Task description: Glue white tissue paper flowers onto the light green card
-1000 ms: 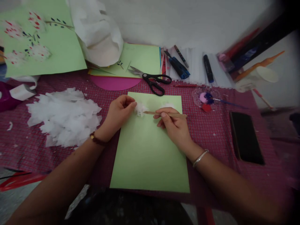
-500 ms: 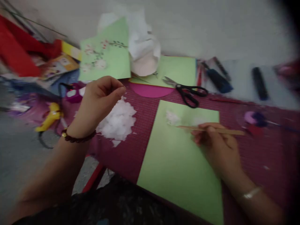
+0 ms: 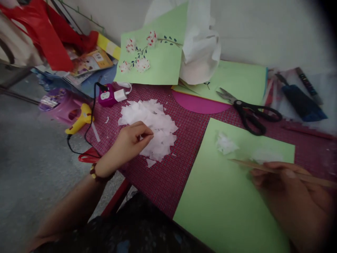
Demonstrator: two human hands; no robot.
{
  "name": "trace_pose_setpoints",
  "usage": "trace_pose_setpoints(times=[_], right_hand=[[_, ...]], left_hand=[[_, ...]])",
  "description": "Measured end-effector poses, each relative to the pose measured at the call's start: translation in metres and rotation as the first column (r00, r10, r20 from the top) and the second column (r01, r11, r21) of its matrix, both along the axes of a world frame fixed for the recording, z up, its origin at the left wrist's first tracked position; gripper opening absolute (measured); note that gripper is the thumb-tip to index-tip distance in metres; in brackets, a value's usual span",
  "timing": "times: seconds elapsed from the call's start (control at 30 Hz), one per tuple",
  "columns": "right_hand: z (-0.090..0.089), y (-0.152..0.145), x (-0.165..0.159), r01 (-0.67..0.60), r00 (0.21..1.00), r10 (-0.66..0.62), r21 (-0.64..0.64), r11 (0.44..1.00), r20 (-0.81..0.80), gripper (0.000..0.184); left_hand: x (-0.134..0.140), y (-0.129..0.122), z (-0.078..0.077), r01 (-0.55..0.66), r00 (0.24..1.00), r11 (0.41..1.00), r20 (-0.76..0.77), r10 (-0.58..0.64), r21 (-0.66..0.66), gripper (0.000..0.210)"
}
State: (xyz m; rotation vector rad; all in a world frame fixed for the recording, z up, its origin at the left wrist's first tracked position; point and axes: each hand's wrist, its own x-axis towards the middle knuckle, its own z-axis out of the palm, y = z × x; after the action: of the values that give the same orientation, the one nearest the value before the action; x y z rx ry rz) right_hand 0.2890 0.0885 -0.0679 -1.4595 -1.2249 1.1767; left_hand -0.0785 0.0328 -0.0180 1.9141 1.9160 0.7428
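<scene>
My left hand [image 3: 131, 142] is over the near left side of a pile of white paper scraps [image 3: 160, 119]. Its thumb and fingertips are pinched together; whether a scrap is between them is hidden. In my right hand [image 3: 292, 186] is a thin wooden stick [image 3: 243, 162], its tapered tip pointing left above a light green sheet [image 3: 218, 196]. Just beyond that tip, a small cluster of white paper pieces [image 3: 225, 143] sits on the sheet. A fainter whitish patch [image 3: 267, 154] shows beyond my right fingers. Motion blurs the right hand slightly.
Black-handled scissors [image 3: 250, 109] lie behind the sheet. A green card with paper flowers [image 3: 158, 59] leans at the back beside crumpled white paper [image 3: 201, 52]. At left are a yellow glue gun [image 3: 80, 119], its cord and a purple power adapter [image 3: 107, 96]. Pens [image 3: 308, 84] lie at right.
My left hand has lowered to the paper scraps, still pinched. The view has shifted left, so things appear further right. The stick remains in my right hand near the white cluster.
</scene>
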Motion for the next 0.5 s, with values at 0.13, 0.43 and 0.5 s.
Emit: trace_pose_setpoints(times=[0.13, 0.43, 0.5], right_hand=[[0.004, 0.000, 0.002, 0.012, 0.995, -0.018, -0.062, 0.998, -0.097, 0.008], [-0.001, 0.002, 0.006, -0.025, 0.993, 0.015, -0.086, 0.996, -0.116, 0.008], [-0.002, 0.003, 0.008, -0.041, 0.994, 0.033, -0.073, 0.997, -0.108, 0.009]], left_hand=[[0.005, 0.010, -0.001, 0.018, 1.000, 0.999, -0.001, -0.018, 0.035, 0.026], [-0.006, 0.043, -0.010, 0.002, 0.967, 0.995, -0.254, 0.024, 0.102, 0.020], [-0.006, 0.044, -0.012, -0.003, 0.954, 0.998, -0.297, 0.024, 0.070, 0.016]])
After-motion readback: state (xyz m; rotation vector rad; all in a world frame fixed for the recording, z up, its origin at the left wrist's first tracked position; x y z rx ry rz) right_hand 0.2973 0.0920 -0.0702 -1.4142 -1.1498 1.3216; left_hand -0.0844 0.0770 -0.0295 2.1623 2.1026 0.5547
